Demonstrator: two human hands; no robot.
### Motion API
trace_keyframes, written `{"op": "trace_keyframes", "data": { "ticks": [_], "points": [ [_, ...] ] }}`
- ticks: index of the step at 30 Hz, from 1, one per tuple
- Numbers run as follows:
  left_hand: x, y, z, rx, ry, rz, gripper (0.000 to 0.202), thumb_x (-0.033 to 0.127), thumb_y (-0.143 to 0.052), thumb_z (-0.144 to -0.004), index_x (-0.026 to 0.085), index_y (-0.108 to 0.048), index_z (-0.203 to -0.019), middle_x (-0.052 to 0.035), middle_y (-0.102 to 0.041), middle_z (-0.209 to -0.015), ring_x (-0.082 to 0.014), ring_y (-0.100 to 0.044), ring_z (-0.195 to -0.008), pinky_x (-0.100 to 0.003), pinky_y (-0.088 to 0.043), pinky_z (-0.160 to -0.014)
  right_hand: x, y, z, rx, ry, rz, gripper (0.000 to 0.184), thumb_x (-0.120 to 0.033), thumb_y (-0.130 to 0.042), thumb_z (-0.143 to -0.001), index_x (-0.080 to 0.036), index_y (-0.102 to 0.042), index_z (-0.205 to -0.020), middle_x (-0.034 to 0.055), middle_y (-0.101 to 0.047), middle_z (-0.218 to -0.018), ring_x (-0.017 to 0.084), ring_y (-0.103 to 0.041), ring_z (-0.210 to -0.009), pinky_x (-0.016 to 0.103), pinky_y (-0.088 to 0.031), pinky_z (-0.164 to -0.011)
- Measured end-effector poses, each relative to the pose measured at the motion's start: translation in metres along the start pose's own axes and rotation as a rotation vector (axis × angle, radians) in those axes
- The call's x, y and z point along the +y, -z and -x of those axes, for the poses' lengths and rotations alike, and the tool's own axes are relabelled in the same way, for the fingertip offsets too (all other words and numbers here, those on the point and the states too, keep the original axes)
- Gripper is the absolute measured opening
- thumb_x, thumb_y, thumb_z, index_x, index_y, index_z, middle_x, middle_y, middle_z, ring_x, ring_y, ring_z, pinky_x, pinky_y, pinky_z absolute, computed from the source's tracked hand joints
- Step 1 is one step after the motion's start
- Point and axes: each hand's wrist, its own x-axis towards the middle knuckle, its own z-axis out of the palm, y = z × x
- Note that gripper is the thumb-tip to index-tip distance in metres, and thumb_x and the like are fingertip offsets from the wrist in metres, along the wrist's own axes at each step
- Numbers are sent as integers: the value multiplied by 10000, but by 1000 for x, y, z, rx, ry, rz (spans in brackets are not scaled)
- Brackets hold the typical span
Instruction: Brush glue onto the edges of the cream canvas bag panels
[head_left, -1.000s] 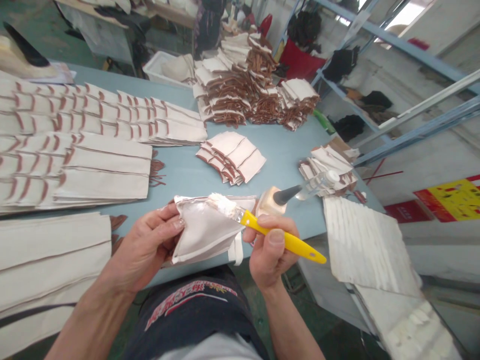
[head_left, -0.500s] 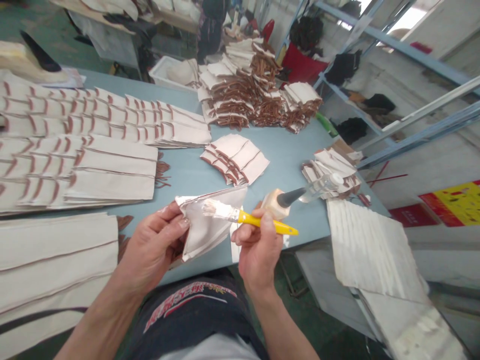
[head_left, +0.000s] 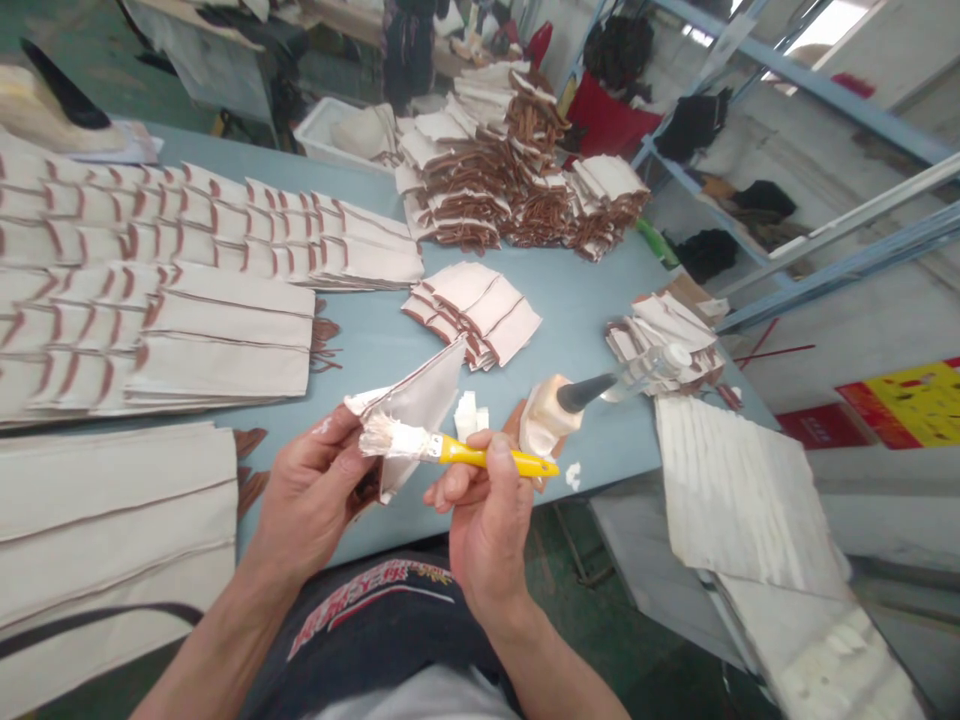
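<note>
My left hand (head_left: 311, 495) is closed on the near corner of a pale cut leather piece (head_left: 420, 400), holding it tilted up above the table's front edge. My right hand (head_left: 484, 510) grips a yellow-handled brush (head_left: 450, 452) whose white glue-laden bristles rest on the lower left part of that piece, close to my left fingers. Just right of the brush stands a glue-smeared pot (head_left: 544, 415) with a dark-handled tool stuck in it.
On the blue table (head_left: 375, 345) rows of overlapping pale pieces with brown edges (head_left: 187, 260) fill the left. A small fan of pieces (head_left: 476, 310) lies in the middle, tall stacks (head_left: 510, 180) stand behind, another small pile (head_left: 660, 335) at right. Glued sheets (head_left: 735, 490) lie off the right edge.
The leather piece has been turned more upright. The brush has swept left and down across it, toward my left fingers.
</note>
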Motion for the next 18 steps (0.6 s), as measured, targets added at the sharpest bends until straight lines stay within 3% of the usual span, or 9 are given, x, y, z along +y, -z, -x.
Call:
{"op": "trace_keyframes", "data": {
  "ticks": [3, 5, 9, 11, 14, 18],
  "points": [
    [-1, 3, -2, -13, -13, -27, 377, 265, -1056, -654, 235, -849, -967, 53, -749, -741, -106, -643, -589, -165, -566, -571, -5, 6, -2, -13, 42, 17, 376, -603, -669, -1022, -240, -633, -929, -112, -595, -471, 129, -571, -370, 246, -579, -458],
    [1, 4, -3, -35, -10, -38, 386, 275, -1040, -672, 227, -869, -1015, 40, -743, -735, -121, -653, -594, -178, -565, -556, -9, 11, -11, 4, 161, 62, 354, -574, -625, -1062, -243, -641, -937, -110, -604, -479, 135, -578, -381, 257, -578, -476],
    [10, 5, -3, -101, 58, -46, 392, 254, -1042, -646, 201, -901, -1007, 27, -715, -651, -104, -599, -503, -170, -520, -492, -15, 13, -50, 59, 662, 306, 319, -544, -575, -1106, -253, -678, -1025, -48, -740, -666, 169, -730, -612, 341, -642, -699],
    [17, 4, -1, -116, 100, -45, 397, 241, -1067, -599, 201, -912, -963, 28, -707, -611, -96, -581, -470, -162, -503, -470, -15, 8, -71, -63, 817, 451, 288, -512, -556, -1119, -258, -692, -1118, -3, -798, -809, 203, -794, -789, 406, -660, -829],
    [25, 2, 0, -144, 129, -28, 404, 306, -1105, -589, 200, -921, -933, 12, -740, -620, -91, -589, -466, -152, -506, -471, -13, 0, -90, -290, 837, 600, 245, -442, -533, -1130, -265, -699, -1170, 11, -800, -882, 189, -779, -786, 365, -649, -785],
    [29, 6, 0, -136, 118, -42, 467, 417, -1115, -598, 194, -928, -964, -39, -812, -696, -130, -676, -560, -163, -534, -528, -10, -7, -93, -292, 827, 667, 201, -376, -551, -1115, -260, -714, -1129, 2, -760, -870, 166, -734, -741, 315, -608, -745]
  ]
}}
